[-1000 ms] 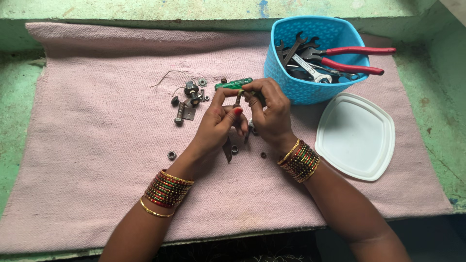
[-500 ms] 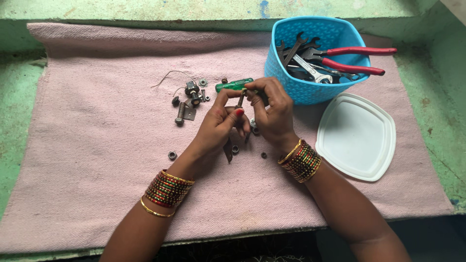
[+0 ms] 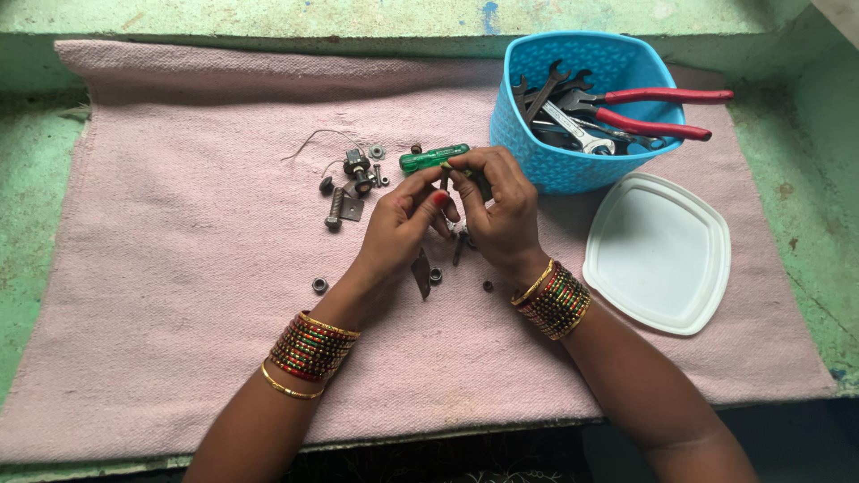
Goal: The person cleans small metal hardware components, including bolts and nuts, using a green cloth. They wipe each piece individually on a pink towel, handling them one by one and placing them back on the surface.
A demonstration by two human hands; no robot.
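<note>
Just left of the blue basket (image 3: 586,165), both hands are pinching one small metal part (image 3: 445,182), left hand (image 3: 398,228) and right hand (image 3: 501,210) fingers closed narrowly on it, while loose nuts and bolts (image 3: 353,179) are lying unassembled farther left.

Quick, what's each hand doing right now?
Left hand: closed, fingertips pinching a small dark metal part.
Right hand: closed on the green-handled screwdriver, tip hidden.

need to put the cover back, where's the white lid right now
In the head view the white lid lies flat on the pink cloth at the right, just below the blue basket of tools and beside the right hand.
</note>
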